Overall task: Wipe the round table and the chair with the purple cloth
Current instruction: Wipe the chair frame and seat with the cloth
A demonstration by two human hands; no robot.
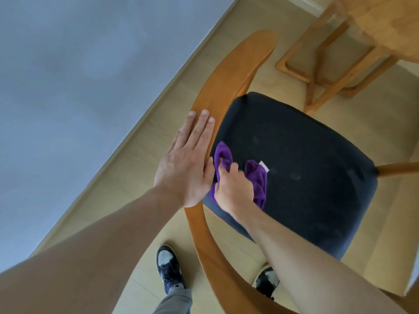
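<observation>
A chair with a curved orange-brown wooden backrest [238, 71] and a dark blue cushioned seat [306, 168] stands below me. My left hand [188, 162] lies flat with straight fingers on the backrest rail. My right hand [233, 191] grips the bunched purple cloth [257, 180] and presses it on the rear left part of the seat, close to the backrest. A small white tag sticks out of the cloth. The light wooden round table [385, 23] shows at the top right, with its leg frame [322, 66] under it.
A grey-blue wall [79, 75] fills the left side, meeting the pale wood floor [145, 166] along a skirting board. My two dark shoes [169, 266] stand behind the chair. A wooden chair leg [399, 168] juts out at the right.
</observation>
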